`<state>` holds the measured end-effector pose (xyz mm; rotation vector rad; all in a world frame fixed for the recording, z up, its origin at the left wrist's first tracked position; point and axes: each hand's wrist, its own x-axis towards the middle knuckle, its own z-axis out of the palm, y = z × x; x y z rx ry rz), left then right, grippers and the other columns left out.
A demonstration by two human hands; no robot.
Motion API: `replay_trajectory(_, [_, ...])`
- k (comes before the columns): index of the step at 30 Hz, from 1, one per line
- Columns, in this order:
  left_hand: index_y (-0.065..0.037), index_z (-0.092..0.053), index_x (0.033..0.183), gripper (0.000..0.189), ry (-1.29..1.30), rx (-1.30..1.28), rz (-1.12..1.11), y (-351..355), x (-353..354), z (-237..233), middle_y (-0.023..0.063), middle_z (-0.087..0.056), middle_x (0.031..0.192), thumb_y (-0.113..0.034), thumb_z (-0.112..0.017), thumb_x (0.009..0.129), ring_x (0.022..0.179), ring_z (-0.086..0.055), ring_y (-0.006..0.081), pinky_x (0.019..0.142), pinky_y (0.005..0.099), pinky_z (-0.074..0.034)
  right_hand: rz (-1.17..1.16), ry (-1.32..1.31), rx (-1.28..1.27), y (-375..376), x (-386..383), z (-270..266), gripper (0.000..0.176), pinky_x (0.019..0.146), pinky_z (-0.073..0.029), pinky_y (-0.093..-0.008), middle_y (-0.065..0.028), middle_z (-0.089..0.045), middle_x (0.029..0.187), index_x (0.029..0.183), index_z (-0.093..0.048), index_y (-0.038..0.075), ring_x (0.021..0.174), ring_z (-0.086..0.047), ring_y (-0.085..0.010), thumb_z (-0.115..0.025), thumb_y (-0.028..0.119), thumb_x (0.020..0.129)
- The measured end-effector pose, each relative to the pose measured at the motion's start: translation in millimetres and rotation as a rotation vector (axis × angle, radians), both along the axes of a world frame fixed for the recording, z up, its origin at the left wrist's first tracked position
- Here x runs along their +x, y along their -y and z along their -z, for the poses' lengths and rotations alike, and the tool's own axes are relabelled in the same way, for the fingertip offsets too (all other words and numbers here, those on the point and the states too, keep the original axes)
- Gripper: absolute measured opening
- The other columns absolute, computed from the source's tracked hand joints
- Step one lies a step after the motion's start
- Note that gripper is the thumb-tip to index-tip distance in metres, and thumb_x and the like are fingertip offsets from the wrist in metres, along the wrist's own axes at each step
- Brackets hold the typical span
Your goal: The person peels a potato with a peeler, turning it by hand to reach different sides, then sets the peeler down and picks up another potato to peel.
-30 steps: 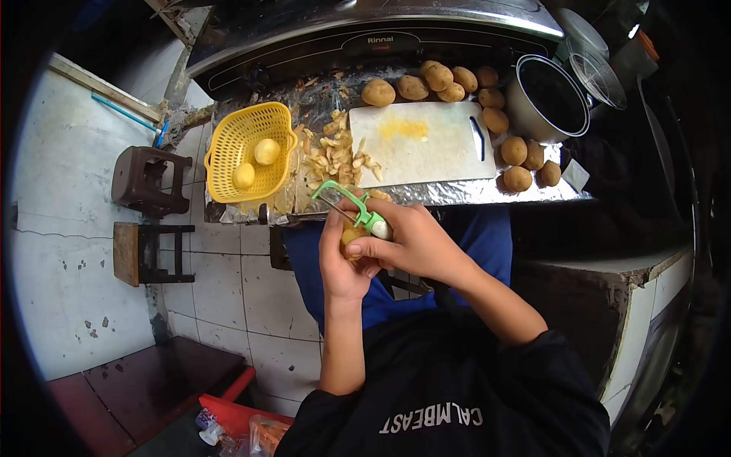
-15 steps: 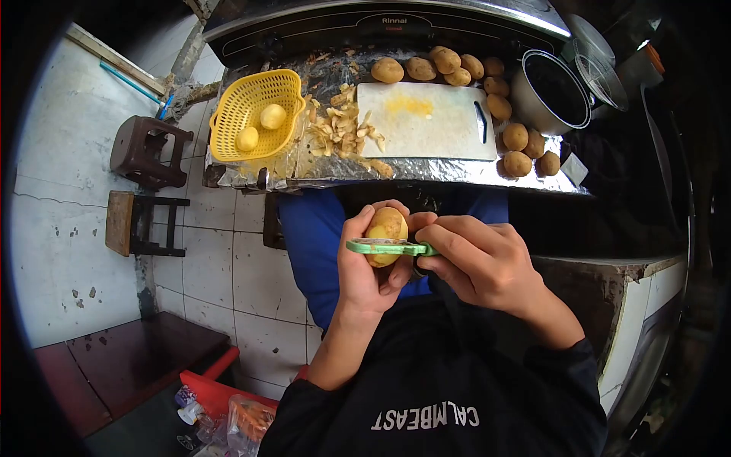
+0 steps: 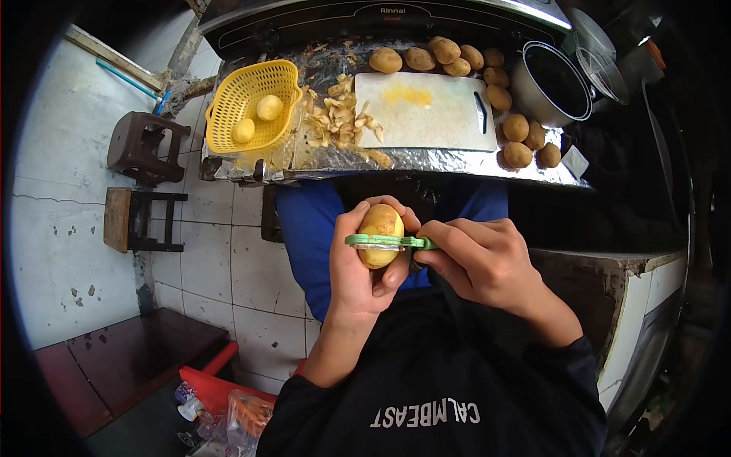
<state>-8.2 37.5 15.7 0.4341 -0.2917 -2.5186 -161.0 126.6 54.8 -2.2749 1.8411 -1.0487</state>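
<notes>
A partly peeled potato is wrapped in the fingers of my left hand, held above my lap. Closed around the handle of a green peeler, my right hand keeps its blade across the potato's lower half. Brown skin shows on the potato's upper part; the lower part is pale yellow. Beyond my hands, a white cutting board lies on the foil-covered counter, with a heap of potato peels at its left. Two peeled potatoes sit in a yellow basket.
Several unpeeled potatoes lie along the board's back and right sides. A metal pot stands at the right, near a wire strainer. A stove borders the counter's back. Stools stand on the floor at left.
The peeler has shifted slightly over the potato, and its blade edge now shows below the green frame. Both hands keep their holds. The view has moved a little.
</notes>
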Motion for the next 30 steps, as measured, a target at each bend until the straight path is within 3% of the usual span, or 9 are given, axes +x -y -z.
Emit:
replay_trajectory(2, [-0.001, -0.054, 0.101, 0.039, 0.096, -0.071, -0.055, -1.6, -1.1, -5.0, 0.0161, -0.064, 0.091, -0.034, -0.034, 0.099, 0.036, -0.045, 0.0124, 0.028, 0.0201, -0.029, 0.013, 0.004, -0.005, 1.7, 2.4, -2.2, 0.026, 0.041, -0.043, -0.0295, -0.0017, -0.052, 0.064, 0.097, -0.061, 0.004, 0.05, -0.058, -0.018, -0.074, 0.019, 0.081])
replay_trajectory(10, [-0.001, -0.054, 0.101, 0.04, 0.068, -0.159, -0.072, 4.8, 5.1, -4.5, 0.0169, -0.063, 0.091, -0.035, -0.033, 0.1, 0.036, -0.043, 0.0116, 0.029, 0.0205, -0.028, 0.005, 0.025, 0.035, 4.9, 2.7, -8.9, 0.022, 0.042, -0.044, -0.0305, -0.0031, -0.051, 0.064, 0.096, -0.061, 0.003, 0.05, -0.056, -0.0188, -0.072, 0.016, 0.083])
replay_trajectory(22, [0.002, -0.049, 0.102, 0.044, 0.131, -0.393, -0.197, -0.8, 8.9, -3.6, 0.0231, -0.059, 0.105, -0.036, -0.027, 0.097, 0.034, -0.034, 0.0123, 0.028, 0.0207, -0.027, -0.002, 0.167, 0.095, 14.4, 7.5, -9.8, 0.025, 0.044, -0.039, -0.0298, -0.0032, -0.057, 0.068, 0.1, -0.063, 0.002, 0.053, -0.057, -0.0178, -0.075, 0.014, 0.081])
replay_trajectory(26, [0.002, -0.05, 0.106, 0.045, 0.008, -0.466, -0.21, 8.9, 15.1, 3.7, 0.0261, -0.059, 0.108, -0.035, -0.027, 0.096, 0.035, -0.036, 0.0129, 0.03, 0.021, -0.028, -0.017, 0.166, 0.058, 16.8, 9.5, -9.6, 0.018, 0.041, -0.043, -0.0325, -0.0047, -0.053, 0.064, 0.09, -0.059, 0.004, 0.049, -0.056, -0.021, -0.069, 0.018, 0.086])
replay_trajectory(30, [0.003, -0.052, 0.113, 0.047, 0.181, -0.488, -0.253, -4.0, 11.8, -0.1, 0.031, -0.058, 0.116, -0.034, -0.029, 0.096, 0.036, -0.04, 0.0148, 0.03, 0.0211, -0.03, -0.017, 0.194, 0.087, 18.5, 8.9, -9.5, 0.019, 0.041, -0.043, -0.0333, -0.0057, -0.052, 0.063, 0.089, -0.058, 0.003, 0.049, -0.055, -0.0225, -0.069, 0.018, 0.086])
